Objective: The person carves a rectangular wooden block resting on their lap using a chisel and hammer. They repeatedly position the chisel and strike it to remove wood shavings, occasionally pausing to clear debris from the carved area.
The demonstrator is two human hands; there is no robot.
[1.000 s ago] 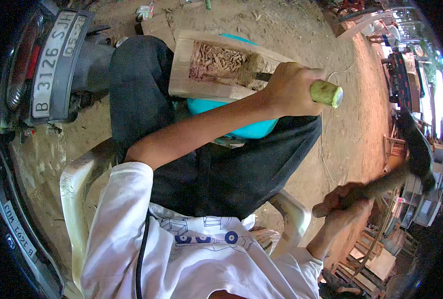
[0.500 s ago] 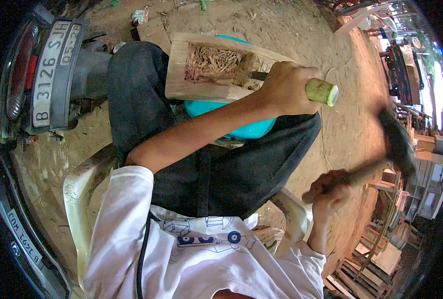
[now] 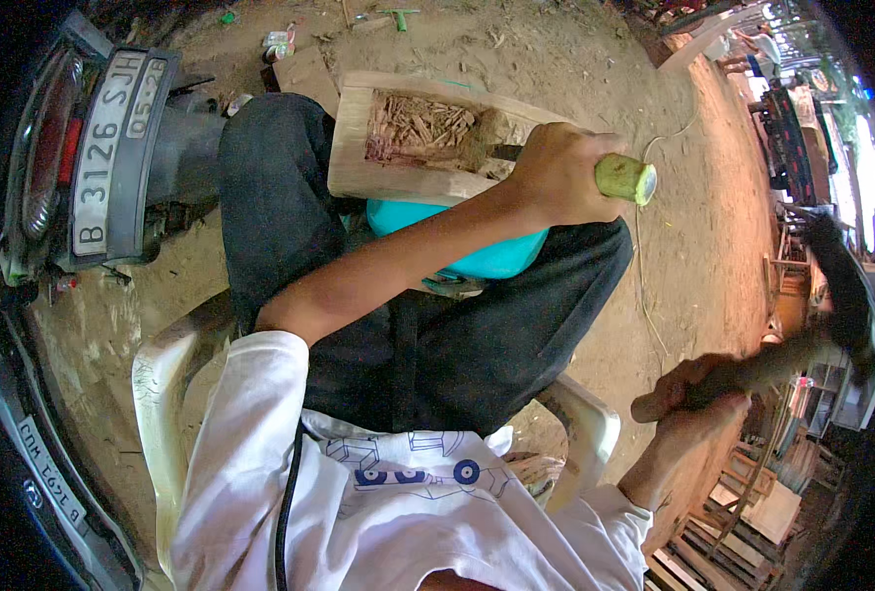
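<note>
A hollowed pale wooden block (image 3: 358,158) with rough chips in its cavity lies on my lap over a teal object (image 3: 486,258). My left hand (image 3: 560,177) reaches across and grips a chisel with a green handle (image 3: 626,179), its blade set in the cavity's right end. Off to the right, my right hand (image 3: 688,396) is closed on the wooden shaft of a hammer. The hammer's dark head (image 3: 841,295) is raised, blurred, and apart from the chisel.
I sit in a white plastic chair (image 3: 166,394) on sandy ground. A motorbike's rear with a number plate (image 3: 112,158) stands close on the left. Wooden pallets (image 3: 743,512) are stacked at lower right. A thin cord (image 3: 644,286) lies on the ground to the right.
The hammer swung in toward the chisel handle, then back out to the right with my right hand. My left hand kept the chisel in the block.
</note>
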